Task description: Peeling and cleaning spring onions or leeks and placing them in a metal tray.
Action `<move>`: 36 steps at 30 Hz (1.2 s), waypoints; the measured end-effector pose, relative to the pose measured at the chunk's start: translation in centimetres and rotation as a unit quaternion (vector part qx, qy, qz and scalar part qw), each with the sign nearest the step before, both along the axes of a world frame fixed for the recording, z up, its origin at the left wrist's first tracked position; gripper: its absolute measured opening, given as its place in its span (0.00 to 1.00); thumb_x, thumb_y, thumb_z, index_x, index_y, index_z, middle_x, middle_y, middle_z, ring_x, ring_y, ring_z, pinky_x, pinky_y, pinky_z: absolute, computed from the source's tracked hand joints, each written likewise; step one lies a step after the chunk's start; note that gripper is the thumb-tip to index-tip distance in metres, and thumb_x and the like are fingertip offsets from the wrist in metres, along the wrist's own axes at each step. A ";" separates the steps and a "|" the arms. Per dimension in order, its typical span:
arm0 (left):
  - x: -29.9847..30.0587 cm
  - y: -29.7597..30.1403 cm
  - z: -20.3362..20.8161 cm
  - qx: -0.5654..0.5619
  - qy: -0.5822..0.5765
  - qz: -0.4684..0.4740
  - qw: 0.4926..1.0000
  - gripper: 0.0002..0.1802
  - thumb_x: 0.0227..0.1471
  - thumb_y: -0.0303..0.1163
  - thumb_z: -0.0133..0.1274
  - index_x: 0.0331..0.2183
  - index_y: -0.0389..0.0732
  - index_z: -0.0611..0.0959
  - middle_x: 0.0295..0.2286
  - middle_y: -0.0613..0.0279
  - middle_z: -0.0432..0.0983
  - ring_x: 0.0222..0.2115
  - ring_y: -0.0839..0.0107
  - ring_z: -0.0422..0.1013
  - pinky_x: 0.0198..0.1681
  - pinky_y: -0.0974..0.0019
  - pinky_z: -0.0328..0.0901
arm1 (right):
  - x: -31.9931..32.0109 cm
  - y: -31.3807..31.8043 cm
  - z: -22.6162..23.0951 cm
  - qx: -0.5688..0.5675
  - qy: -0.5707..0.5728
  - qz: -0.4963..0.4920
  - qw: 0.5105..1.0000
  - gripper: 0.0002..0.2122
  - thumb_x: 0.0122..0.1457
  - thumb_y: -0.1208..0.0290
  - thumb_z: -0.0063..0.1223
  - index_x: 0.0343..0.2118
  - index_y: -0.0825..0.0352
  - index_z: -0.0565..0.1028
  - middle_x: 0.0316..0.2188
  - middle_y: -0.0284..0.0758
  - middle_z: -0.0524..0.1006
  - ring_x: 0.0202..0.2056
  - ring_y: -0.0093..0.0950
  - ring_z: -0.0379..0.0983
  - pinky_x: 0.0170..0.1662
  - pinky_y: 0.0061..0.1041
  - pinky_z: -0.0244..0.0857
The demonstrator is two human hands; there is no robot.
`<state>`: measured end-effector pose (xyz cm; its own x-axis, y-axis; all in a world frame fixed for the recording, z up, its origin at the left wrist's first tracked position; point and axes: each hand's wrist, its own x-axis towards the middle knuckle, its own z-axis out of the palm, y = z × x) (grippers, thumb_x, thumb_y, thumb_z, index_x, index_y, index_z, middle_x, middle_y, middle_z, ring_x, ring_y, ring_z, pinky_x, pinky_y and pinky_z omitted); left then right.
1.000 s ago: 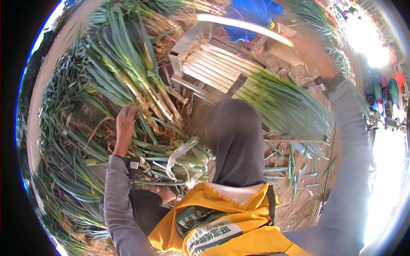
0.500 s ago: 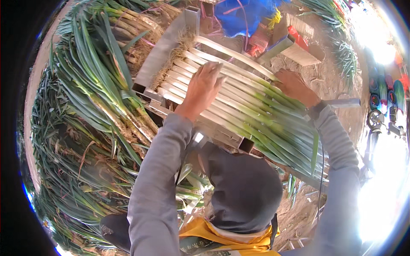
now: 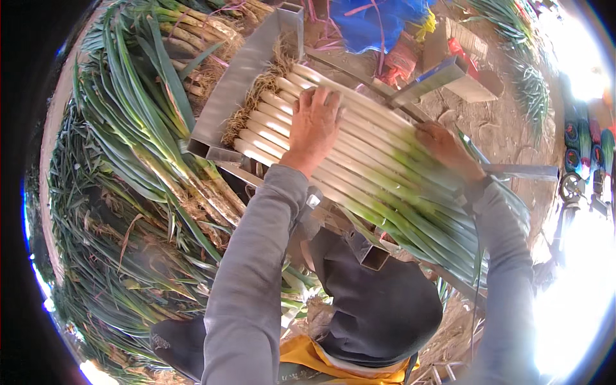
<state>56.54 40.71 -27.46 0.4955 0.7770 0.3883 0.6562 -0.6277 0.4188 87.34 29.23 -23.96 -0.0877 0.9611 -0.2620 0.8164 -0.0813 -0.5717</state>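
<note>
A row of long green onions (image 3: 359,138) lies side by side in a metal rack, white stems to the left and green leaves to the right. Their brown roots (image 3: 247,106) sit against the upright metal end plate (image 3: 224,83). My left hand (image 3: 316,125) rests on the white stems near the roots, fingers out and slightly bent. On the far side of the row, my right hand (image 3: 449,151) curls over the outermost green onion where white turns green; its fingertips are partly hidden and blurred.
Piled green onions (image 3: 128,256) cover the ground at left, with bundles beyond. A metal bar (image 3: 523,171) juts out at right. Past the rack lie a blue plastic sheet (image 3: 378,25) and a cardboard box (image 3: 471,86). My dark-clothed knee (image 3: 378,295) is close below the rack.
The outermost green onion, earlier angled apart from the row, now lies against the others. My left hand has shifted slightly right along the stems; my right hand has moved slightly nearer.
</note>
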 end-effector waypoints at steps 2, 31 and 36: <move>0.4 -0.3 0.2 0.002 0.008 0.000 1.000 0.17 0.57 0.35 0.58 0.47 0.42 0.79 0.46 0.58 0.68 0.50 0.53 0.65 0.52 0.49 0.65 | -0.3 -0.9 -0.4 0.032 0.006 -0.019 0.999 0.16 0.67 0.63 0.48 0.48 0.70 0.77 0.45 0.47 0.76 0.50 0.43 0.72 0.55 0.39 0.64; -49.9 -29.2 24.4 -0.274 -0.638 0.259 0.671 0.18 0.66 0.38 0.51 0.49 0.35 0.80 0.40 0.60 0.80 0.39 0.71 0.75 0.44 0.66 0.70 | -42.4 1.4 25.3 0.043 0.031 0.411 0.910 0.19 0.65 0.63 0.52 0.54 0.68 0.75 0.49 0.40 0.80 0.49 0.34 0.77 0.54 0.31 0.67; -50.8 -31.6 25.6 -0.231 -0.695 0.296 0.613 0.19 0.65 0.38 0.52 0.50 0.34 0.78 0.38 0.61 0.79 0.35 0.74 0.74 0.41 0.70 0.67 | -57.0 2.8 13.5 0.019 -0.039 0.545 0.838 0.18 0.66 0.60 0.50 0.51 0.69 0.76 0.47 0.45 0.78 0.49 0.43 0.74 0.53 0.37 0.67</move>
